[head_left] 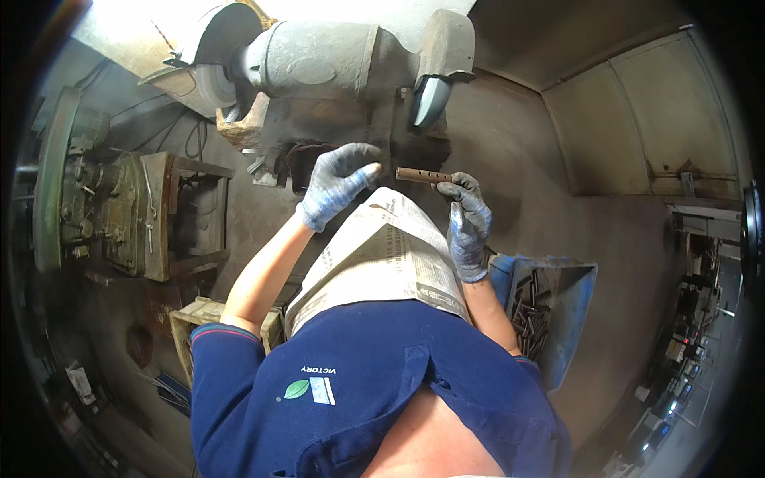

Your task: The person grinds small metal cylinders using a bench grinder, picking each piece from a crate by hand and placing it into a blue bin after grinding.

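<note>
A short metal tube [422, 174] with a row of holes along its side is pinched at its right end by my gloved right hand [468, 211]. The tube lies nearly level, its free end pointing left. My left hand [339, 180], in a blue-grey glove, is raised just left of that free end, apart from it. Its fingers and thumb are spread with nothing between them. Beyond both hands stands a bench grinder [319, 60], with a grinding wheel [213, 84] at its left and another wheel [431, 102] under the right guard.
Newspaper sheets [382, 255] cover my lap. A blue bin [570, 311] holding several metal tubes [527, 315] stands by my right arm. At my left are a wooden box [195, 315] and a green machine [111, 203] on a stand. A pale cabinet [645, 119] is at far right.
</note>
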Action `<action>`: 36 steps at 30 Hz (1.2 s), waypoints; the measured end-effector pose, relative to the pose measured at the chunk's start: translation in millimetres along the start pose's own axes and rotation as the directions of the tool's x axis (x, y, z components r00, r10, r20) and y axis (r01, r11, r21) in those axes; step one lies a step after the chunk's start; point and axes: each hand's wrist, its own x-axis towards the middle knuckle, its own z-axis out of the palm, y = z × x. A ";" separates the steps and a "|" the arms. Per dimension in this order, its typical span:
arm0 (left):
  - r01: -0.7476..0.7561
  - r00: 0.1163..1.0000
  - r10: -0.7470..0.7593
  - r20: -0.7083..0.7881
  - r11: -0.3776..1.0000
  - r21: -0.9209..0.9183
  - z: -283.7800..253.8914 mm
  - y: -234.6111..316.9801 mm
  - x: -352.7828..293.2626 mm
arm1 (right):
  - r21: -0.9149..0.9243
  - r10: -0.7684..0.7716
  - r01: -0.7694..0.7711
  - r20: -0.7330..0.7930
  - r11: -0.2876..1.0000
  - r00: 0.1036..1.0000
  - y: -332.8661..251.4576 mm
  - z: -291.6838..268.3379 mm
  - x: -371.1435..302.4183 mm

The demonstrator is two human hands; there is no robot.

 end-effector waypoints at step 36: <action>0.105 0.924 -0.240 -0.297 0.908 -0.405 46.7 -105.6 117.3 | -0.183 0.151 -0.163 -0.080 0.969 0.985 103.9 -34.2 57.1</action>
